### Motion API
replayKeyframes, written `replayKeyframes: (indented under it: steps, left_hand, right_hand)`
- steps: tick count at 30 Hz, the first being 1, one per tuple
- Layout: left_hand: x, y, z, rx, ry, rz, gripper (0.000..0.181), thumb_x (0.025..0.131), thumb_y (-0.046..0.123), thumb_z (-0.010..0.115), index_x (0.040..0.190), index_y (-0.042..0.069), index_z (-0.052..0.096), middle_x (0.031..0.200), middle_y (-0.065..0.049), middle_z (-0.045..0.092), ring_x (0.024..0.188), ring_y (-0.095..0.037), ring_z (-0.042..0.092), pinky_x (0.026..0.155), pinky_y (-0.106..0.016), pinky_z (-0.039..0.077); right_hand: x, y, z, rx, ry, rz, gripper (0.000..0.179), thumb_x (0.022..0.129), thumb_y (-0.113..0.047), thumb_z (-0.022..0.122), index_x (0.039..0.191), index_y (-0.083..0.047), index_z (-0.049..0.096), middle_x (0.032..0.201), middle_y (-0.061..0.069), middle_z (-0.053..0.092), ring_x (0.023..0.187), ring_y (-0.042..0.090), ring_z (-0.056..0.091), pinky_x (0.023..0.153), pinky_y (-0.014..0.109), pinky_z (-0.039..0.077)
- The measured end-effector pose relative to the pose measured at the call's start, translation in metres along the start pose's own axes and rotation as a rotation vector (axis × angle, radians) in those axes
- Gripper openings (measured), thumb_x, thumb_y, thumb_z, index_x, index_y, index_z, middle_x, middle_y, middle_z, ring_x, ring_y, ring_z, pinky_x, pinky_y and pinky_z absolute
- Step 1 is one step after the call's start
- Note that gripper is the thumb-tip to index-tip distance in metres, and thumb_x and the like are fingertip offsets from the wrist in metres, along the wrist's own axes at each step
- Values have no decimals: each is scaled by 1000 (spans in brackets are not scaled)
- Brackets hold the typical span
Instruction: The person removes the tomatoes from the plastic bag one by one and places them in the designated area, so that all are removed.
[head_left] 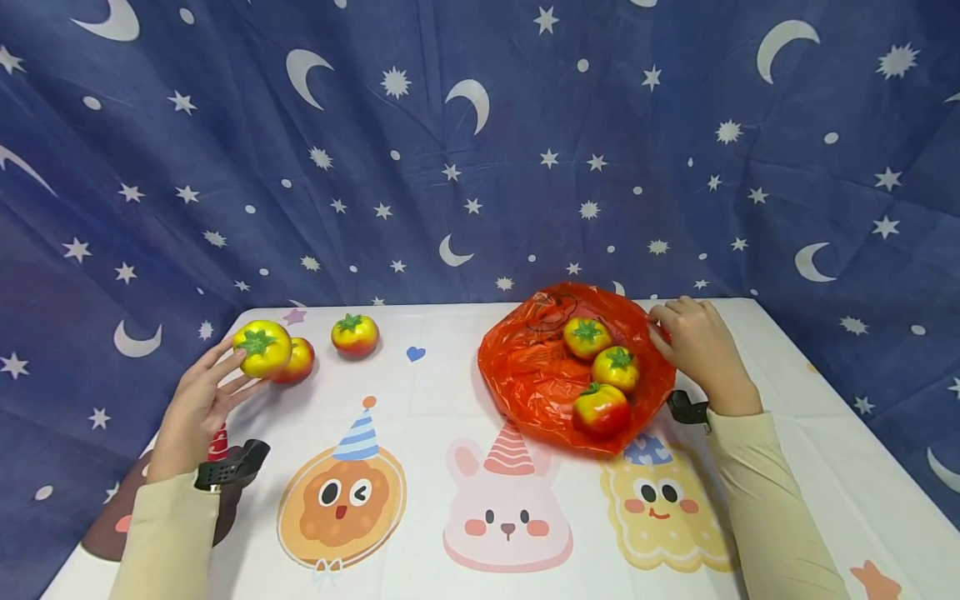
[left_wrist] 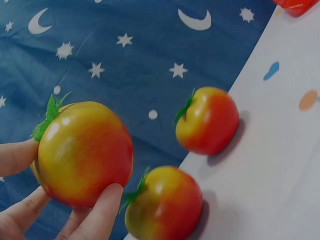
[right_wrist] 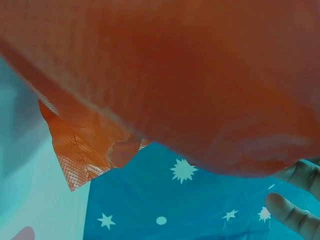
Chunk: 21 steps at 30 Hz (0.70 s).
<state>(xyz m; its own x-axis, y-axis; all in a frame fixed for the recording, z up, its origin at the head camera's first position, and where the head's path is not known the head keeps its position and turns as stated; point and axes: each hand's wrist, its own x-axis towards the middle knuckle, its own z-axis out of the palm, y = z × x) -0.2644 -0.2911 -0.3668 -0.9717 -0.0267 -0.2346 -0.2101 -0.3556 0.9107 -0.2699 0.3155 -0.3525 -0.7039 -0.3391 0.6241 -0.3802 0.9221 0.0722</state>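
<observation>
My left hand [head_left: 201,400] holds a yellow-red tomato [head_left: 262,348] with a green leafy top, thumb and fingers around its sides. In the left wrist view that tomato [left_wrist: 85,152] appears raised beside two others. Behind it a second tomato [head_left: 300,362] sits on the table, partly hidden; a third tomato [head_left: 355,336] lies to its right. A thin red plastic bag [head_left: 517,375] is spread at the right, with three tomatoes [head_left: 617,369] on it. At its right edge my right hand [head_left: 697,346] pinches the plastic. The bag [right_wrist: 200,85] covers most of the right wrist view.
The white tablecloth [head_left: 435,500] carries printed cartoon figures. Behind it hangs a dark blue cloth [head_left: 525,225] with moons and stars, meeting the table's back edge. A black wrist camera [head_left: 232,467] is strapped to the left wrist, another camera [head_left: 686,408] to the right.
</observation>
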Motion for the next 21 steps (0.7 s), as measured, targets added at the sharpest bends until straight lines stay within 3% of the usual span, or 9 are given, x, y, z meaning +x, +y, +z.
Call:
replayKeyframes:
  steps: [6,11,14,17,21]
  left_hand:
    - [-2,-3,-16,-36,14,1,82,91,20,60,152,23,5,107,11,44,76,-6,66,63,-28,60]
    - [1,-8,-26,8,131,-24,79,88,26,65,151,30,16,109,14,43,84,-5,59,71,-30,59]
    - [0,-8,-28,-5,178,-45,80,87,25,66,150,31,18,108,13,42,81,-6,59,72,-31,59]
    - [4,-10,-36,-44,183,-75,81,87,24,66,150,31,16,111,13,40,78,-8,60,72,-33,59]
    - [19,-21,-58,-14,232,-77,77,84,27,69,146,38,26,124,15,40,96,-12,59,80,-36,57]
  right_hand:
    - [0,0,0,1,-6,7,13,72,-3,75,82,1,68,78,18,68,72,32,56,71,49,50]
    - [0,0,1,-2,-13,12,13,72,-4,75,82,1,68,77,18,68,72,32,56,72,49,50]
    - [0,0,1,-6,-33,27,15,72,-5,76,84,1,68,78,18,69,73,32,56,75,50,51]
    - [-1,0,1,-7,-46,36,16,73,-6,76,85,1,69,79,18,69,73,32,57,76,51,51]
    - [-1,0,1,-4,-51,44,17,73,-6,77,86,1,69,79,18,69,73,32,57,77,51,51]
